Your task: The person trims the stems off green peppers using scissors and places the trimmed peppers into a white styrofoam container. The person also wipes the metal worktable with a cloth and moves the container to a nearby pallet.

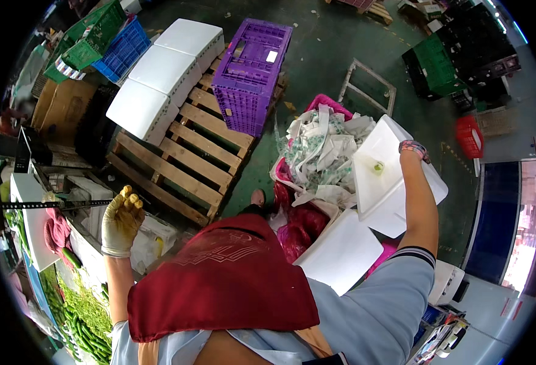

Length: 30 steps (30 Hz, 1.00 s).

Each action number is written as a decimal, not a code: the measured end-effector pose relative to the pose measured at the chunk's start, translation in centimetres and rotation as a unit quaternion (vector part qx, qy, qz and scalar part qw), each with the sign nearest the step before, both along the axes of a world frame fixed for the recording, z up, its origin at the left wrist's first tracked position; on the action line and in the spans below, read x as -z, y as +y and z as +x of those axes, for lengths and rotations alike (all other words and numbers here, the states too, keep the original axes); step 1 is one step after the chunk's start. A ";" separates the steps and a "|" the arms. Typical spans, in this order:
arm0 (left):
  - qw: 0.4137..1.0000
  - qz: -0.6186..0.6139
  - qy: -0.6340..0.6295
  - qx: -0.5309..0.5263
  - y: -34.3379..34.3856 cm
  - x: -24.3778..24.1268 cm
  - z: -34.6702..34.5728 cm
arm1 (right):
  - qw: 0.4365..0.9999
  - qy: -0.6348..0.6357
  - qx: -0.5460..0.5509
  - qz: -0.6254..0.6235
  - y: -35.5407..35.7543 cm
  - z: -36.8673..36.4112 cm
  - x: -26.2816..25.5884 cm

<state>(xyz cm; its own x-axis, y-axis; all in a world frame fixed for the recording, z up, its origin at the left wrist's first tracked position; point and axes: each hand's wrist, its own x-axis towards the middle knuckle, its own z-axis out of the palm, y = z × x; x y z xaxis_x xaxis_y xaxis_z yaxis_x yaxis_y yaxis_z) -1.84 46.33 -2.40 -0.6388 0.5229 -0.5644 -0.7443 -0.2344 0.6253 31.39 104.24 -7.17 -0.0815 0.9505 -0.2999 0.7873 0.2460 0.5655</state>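
My right hand (415, 149), in a patterned glove, grips the edge of a white foam box (421, 200). The box is tilted, and its hollow side shows a small green round thing (378, 167) with what looks like clear film. Below it lies a flat white foam panel (341, 253). At the left, my left hand (123, 223) is raised in a stained white glove with yellowed fingertips. Its fingers are loosely bent, and I see nothing held in them. A black perforated strip (58, 205) ends beside that hand; whether they touch is unclear.
A pink basket (327, 104) overflows with crumpled white wrapping (327, 146). Ahead, a wooden pallet (190, 159) carries white foam boxes (158, 75) and a purple crate (252, 73). Long green peppers (85, 335) lie at lower left. A metal frame (368, 86) rests on the floor.
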 end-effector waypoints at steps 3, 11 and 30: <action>0.999 -0.024 -0.023 -0.028 2.1 0.5 0.2 | 0.990 -0.060 -0.124 0.003 0.7 -1.0 2.2; 0.997 -0.058 -0.043 -0.036 5.3 0.9 1.2 | 0.962 -0.181 -0.175 -0.106 6.1 -1.5 6.9; 0.996 -0.020 -0.059 -0.062 8.1 1.7 0.8 | 0.960 -0.030 -0.280 0.000 16.1 5.8 11.6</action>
<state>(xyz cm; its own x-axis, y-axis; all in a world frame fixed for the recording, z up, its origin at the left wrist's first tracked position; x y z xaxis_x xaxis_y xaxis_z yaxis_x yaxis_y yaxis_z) -0.99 54.39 -4.08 -0.6247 0.4199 -0.6584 -0.7804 -0.3053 0.5457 37.15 120.37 -18.73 -0.5625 0.7628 -0.3191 0.4981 0.6206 0.6056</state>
